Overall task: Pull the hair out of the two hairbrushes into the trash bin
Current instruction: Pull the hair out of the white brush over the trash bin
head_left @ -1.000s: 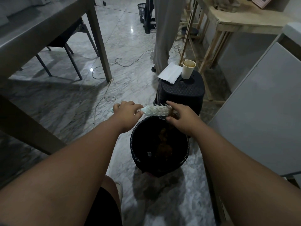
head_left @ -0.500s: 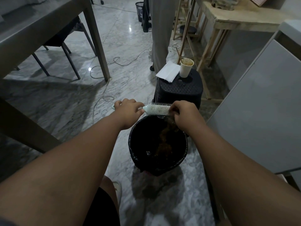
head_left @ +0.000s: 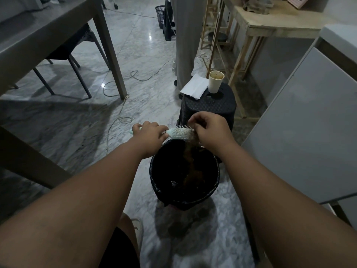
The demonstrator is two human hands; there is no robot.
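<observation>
A pale mint hairbrush (head_left: pixel 179 133) with white bristles lies level over the far rim of the black-lined trash bin (head_left: pixel 154 171). My left hand (head_left: pixel 149 133) is closed around its handle. At the brush's right tip, my right hand (head_left: pixel 209 128) pinches a clump of brown hair (head_left: pixel 193 144) that trails from the bristles down into the bin. More brown hair lies inside the bin. Only one hairbrush is in view.
A black stool (head_left: pixel 210 107) behind the bin carries a paper cup (head_left: pixel 216 82) and a white napkin (head_left: pixel 194 86). A grey table (head_left: pixel 48 35) with a chair stands left, a white cabinet (head_left: pixel 309 122) right. Cables cross the marble floor. A person's legs (head_left: pixel 184 41) stand farther back.
My right hand has risen from under the brush tip to above it, drawing a strand of hair out of the bristles. The left hand and brush stay put.
</observation>
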